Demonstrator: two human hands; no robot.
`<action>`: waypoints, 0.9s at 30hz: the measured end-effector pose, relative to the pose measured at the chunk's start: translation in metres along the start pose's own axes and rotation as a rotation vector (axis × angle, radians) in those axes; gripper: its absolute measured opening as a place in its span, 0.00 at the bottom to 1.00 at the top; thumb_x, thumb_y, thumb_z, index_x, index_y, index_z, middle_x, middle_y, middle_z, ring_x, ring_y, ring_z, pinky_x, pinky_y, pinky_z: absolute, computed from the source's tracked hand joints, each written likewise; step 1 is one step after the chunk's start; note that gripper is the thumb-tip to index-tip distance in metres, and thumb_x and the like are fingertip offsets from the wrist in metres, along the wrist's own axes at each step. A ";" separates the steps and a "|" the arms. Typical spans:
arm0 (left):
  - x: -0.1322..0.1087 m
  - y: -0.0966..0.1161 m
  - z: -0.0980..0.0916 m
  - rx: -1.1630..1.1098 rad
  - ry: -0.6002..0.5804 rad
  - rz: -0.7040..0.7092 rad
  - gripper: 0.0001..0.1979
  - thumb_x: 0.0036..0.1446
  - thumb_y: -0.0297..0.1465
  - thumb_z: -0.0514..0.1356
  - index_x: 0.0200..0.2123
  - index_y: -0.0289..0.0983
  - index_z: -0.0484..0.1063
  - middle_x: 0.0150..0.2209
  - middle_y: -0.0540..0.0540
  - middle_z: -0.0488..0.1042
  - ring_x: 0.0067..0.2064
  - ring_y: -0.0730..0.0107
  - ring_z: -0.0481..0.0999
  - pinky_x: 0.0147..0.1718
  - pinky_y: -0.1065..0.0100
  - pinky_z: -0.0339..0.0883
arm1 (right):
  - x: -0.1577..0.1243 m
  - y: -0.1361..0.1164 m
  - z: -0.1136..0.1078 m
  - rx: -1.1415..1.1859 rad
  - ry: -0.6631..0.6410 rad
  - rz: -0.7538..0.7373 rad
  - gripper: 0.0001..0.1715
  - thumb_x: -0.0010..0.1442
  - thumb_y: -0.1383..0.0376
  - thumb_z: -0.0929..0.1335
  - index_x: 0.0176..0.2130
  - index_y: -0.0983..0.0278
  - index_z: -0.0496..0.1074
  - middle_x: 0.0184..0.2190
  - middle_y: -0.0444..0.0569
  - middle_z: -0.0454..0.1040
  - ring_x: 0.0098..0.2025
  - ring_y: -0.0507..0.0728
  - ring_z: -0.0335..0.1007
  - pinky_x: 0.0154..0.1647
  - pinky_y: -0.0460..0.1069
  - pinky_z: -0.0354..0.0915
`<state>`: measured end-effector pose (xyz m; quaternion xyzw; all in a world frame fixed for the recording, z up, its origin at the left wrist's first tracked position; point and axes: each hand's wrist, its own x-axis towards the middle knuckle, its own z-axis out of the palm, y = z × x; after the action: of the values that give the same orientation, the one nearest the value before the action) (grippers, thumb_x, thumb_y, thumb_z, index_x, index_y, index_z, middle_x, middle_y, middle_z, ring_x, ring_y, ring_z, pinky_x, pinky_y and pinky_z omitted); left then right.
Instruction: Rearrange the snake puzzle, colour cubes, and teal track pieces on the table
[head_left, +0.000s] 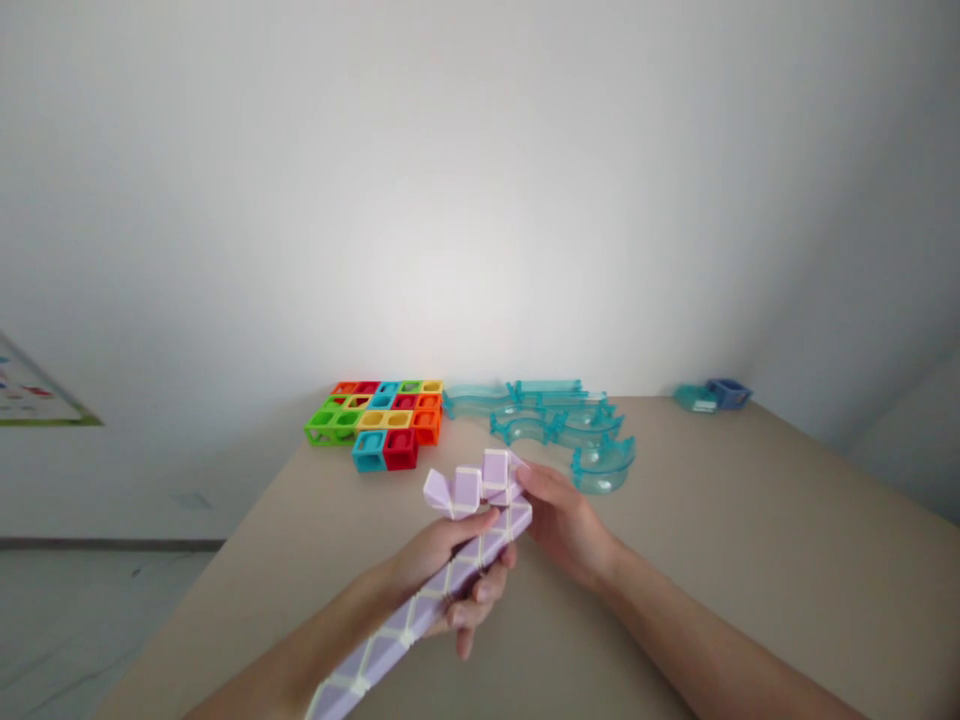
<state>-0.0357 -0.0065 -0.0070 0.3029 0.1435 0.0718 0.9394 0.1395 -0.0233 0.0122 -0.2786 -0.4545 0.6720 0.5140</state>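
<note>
A lilac snake puzzle (426, 604) with pale edges is held above the table. Its long straight part slants down toward me and leaves the view at the bottom; its far end is folded into a bent, blocky shape. My left hand (469, 575) is closed round the straight part, thumb on top and fingers beneath. At the folded end, my right hand (562, 515) pinches a segment from the right; some of its fingertips are hidden behind the puzzle.
Colourful hollow cubes (386, 420) stand in a block at the table's back left. Clear teal track pieces (555, 415) lie at the back middle. A teal piece (695, 398) and a dark blue block (729, 393) sit at the back right, by the white wall (480, 200).
</note>
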 end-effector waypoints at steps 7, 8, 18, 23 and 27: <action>0.012 -0.005 0.007 0.210 0.177 0.186 0.22 0.54 0.45 0.60 0.39 0.30 0.72 0.24 0.48 0.73 0.13 0.80 0.65 0.13 0.73 0.68 | -0.002 0.002 0.006 -0.077 0.040 0.012 0.17 0.52 0.57 0.73 0.30 0.66 0.66 0.19 0.40 0.68 0.13 0.44 0.52 0.12 0.40 0.46; 0.014 -0.005 0.009 0.235 0.226 0.195 0.21 0.53 0.45 0.62 0.36 0.30 0.72 0.23 0.50 0.71 0.12 0.81 0.63 0.12 0.73 0.67 | -0.002 0.002 0.007 -0.104 0.080 0.008 0.17 0.51 0.57 0.73 0.29 0.65 0.65 0.18 0.39 0.67 0.13 0.45 0.54 0.12 0.40 0.48; 0.005 0.000 0.024 0.362 0.437 0.171 0.17 0.54 0.43 0.61 0.33 0.32 0.72 0.21 0.55 0.65 0.10 0.84 0.58 0.07 0.77 0.52 | -0.002 -0.003 0.014 -0.178 0.165 0.004 0.19 0.50 0.57 0.74 0.24 0.65 0.64 0.18 0.43 0.70 0.17 0.50 0.64 0.15 0.44 0.60; 0.007 -0.001 0.024 0.423 0.441 0.229 0.18 0.54 0.44 0.60 0.31 0.33 0.70 0.19 0.54 0.65 0.09 0.82 0.58 0.07 0.76 0.50 | -0.002 0.006 0.013 -0.029 0.151 0.002 0.16 0.52 0.59 0.72 0.26 0.66 0.67 0.19 0.42 0.67 0.18 0.47 0.59 0.16 0.42 0.54; 0.007 -0.004 0.023 0.436 0.424 0.249 0.16 0.56 0.43 0.59 0.32 0.33 0.69 0.20 0.53 0.67 0.10 0.82 0.60 0.07 0.78 0.50 | -0.003 0.010 0.016 0.118 0.124 0.022 0.13 0.51 0.59 0.70 0.27 0.67 0.68 0.18 0.42 0.66 0.16 0.46 0.53 0.15 0.42 0.47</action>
<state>-0.0216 -0.0205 0.0072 0.4905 0.3096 0.2153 0.7856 0.1225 -0.0321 0.0096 -0.2939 -0.3781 0.6849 0.5492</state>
